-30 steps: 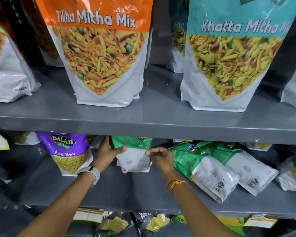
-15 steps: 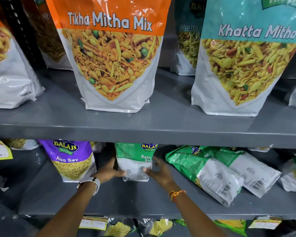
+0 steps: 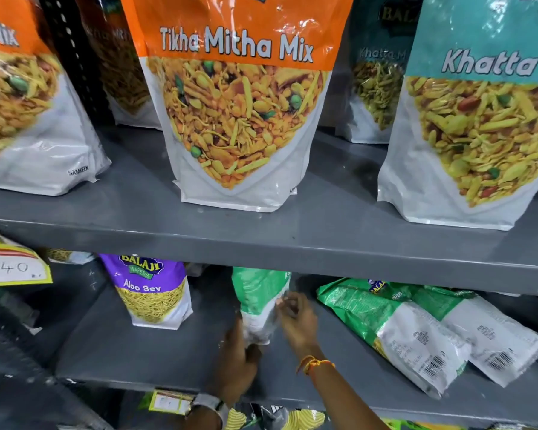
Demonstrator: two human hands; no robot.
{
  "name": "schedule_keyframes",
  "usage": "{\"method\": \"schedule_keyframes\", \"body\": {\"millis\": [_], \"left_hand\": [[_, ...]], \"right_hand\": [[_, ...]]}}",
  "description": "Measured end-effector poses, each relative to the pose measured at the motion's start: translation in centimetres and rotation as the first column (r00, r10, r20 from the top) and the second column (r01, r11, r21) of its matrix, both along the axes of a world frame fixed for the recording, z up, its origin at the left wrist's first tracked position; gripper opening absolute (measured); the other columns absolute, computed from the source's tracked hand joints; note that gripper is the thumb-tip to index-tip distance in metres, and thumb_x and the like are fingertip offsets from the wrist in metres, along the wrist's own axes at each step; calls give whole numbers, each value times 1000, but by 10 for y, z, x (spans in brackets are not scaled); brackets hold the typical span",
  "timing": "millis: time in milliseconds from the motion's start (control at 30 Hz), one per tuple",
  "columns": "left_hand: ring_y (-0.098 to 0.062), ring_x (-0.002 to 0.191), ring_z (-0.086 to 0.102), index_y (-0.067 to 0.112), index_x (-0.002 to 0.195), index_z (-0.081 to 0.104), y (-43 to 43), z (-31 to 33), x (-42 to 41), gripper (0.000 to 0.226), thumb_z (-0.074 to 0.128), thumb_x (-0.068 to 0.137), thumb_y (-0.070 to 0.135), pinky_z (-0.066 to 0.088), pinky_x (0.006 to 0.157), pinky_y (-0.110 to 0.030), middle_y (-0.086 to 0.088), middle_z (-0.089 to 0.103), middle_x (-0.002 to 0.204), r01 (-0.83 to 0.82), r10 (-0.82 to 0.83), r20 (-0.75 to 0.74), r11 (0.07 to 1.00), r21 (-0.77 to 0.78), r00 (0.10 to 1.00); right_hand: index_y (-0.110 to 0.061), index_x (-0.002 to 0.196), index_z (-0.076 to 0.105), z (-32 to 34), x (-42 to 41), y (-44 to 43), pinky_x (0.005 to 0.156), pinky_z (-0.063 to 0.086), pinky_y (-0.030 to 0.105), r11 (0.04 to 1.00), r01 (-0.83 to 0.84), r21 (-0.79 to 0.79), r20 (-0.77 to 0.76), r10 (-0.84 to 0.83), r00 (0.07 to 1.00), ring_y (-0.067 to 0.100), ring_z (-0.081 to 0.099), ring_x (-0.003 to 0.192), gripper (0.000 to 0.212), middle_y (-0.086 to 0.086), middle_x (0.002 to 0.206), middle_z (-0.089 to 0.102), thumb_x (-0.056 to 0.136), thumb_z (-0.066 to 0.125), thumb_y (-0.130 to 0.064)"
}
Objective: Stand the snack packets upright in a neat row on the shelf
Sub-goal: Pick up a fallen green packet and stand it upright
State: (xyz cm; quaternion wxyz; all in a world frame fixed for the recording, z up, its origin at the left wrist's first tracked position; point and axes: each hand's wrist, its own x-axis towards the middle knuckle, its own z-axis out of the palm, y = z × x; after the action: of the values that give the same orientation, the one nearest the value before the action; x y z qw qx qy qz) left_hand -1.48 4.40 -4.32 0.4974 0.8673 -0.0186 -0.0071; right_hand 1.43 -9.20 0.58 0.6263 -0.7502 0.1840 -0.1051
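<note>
Bare grey shelf (image 3: 131,346) lies open between the upright purple packet (image 3: 151,293) and green packet (image 3: 258,302) (toppled packets (image 3: 416,333) crowd the right).

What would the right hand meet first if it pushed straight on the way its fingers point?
The right hand points up-left at the green packet, and its fingertips look already on the packet's right edge, though blur hides firm contact.

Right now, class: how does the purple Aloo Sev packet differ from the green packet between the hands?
The purple packet stands free and faces front, untouched; the green packet is turned edge-on, with the left hand and right hand on it. Purple shows yellow sev; green shows none here. Both are upright on the lower shelf.
</note>
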Motion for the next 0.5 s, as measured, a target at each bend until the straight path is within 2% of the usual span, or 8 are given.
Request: {"method": "schedule_keyframes", "body": {"millis": [67, 133, 200, 267, 300, 367, 433, 500], "left_hand": [[-25, 113, 58, 31, 146, 15, -5, -6, -10, 79, 57, 83, 10, 44, 92, -26, -10, 58, 127, 43, -44, 26, 998, 38, 999], [-21, 114, 56, 31, 144, 15, -5, -5, -17, 74, 51, 85, 2, 40, 93, -22, -5, 59, 128, 93, -99, 78, 993, 78, 992], [-26, 107, 60, 28, 138, 30, -1, 0, -11, 65, 50, 85, -5, 44, 91, -26, -6, 63, 118, 5, -11, 187, 999, 33, 982], [-33, 103, 61, 10, 130, 47, 4, 11, 15, 49, 51, 85, -8, 44, 91, -29, -8, 62, 115, -140, 159, 292, 986, -86, 943], [-35, 111, 58, 3, 130, 48, 5, 19, 31, 41, 51, 89, -3, 41, 95, -28, -10, 59, 122, -176, 210, 256, 973, -147, 944], [-27, 134, 42, 3, 138, 39, 9, 36, 58, 44, 43, 96, 15, 29, 103, -20, -12, 44, 145, -210, 232, 50, 938, -276, 971], [-21, 141, 31, 9, 143, 33, 15, 41, 76, 52, 33, 99, 35, 25, 106, -14, -9, 33, 153, -214, 164, -163, 906, -365, 973], [-20, 138, 34, 9, 142, 35, 16, 42, 82, 61, 26, 97, 48, 28, 109, -19, -9, 36, 151, -169, 76, -262, 920, -353, 962]], "right_hand": [[-21, 108, 51, 2, -13, -6, 89, 48, 16, 950, -242, 196, 34, 241, 970, 3, 60, 100, 24, -6, 109, 62, 90, 56, -6], [-35, 119, 44, 3, -26, -13, 79, 45, -1, 867, -471, 165, 64, 467, 882, -21, 56, 99, 39, -26, 115, 56, 89, 59, -14], [-36, 122, 40, 1, -29, -12, 77, 45, -3, 866, -489, 102, 89, 481, 872, -21, 55, 101, 59, -21, 117, 50, 78, 73, -14], [-32, 127, 42, 0, -23, -5, 94, 44, 8, 947, -316, -63, 31, 318, 947, -9, 48, 110, 78, -11, 121, 43, 63, 85, -24], [-26, 133, 41, 1, -19, -2, 101, 40, 16, 962, -238, -131, -24, 237, 971, 3, 46, 115, 85, -4, 126, 40, 61, 86, -26], [-14, 136, 40, 0, -12, -1, 97, 37, 18, 964, -178, -199, -61, 169, 984, 15, 47, 115, 82, 7, 130, 44, 67, 83, -20], [-13, 126, 48, -1, -8, -5, 86, 40, 18, 971, -171, -167, -39, 166, 985, 12, 53, 104, 66, 3, 115, 58, 69, 81, -12], [-15, 110, 48, 1, -5, -12, 81, 47, 27, 979, -158, -129, -32, 155, 987, 16, 58, 99, 54, -2, 102, 62, 68, 81, -9]]}}
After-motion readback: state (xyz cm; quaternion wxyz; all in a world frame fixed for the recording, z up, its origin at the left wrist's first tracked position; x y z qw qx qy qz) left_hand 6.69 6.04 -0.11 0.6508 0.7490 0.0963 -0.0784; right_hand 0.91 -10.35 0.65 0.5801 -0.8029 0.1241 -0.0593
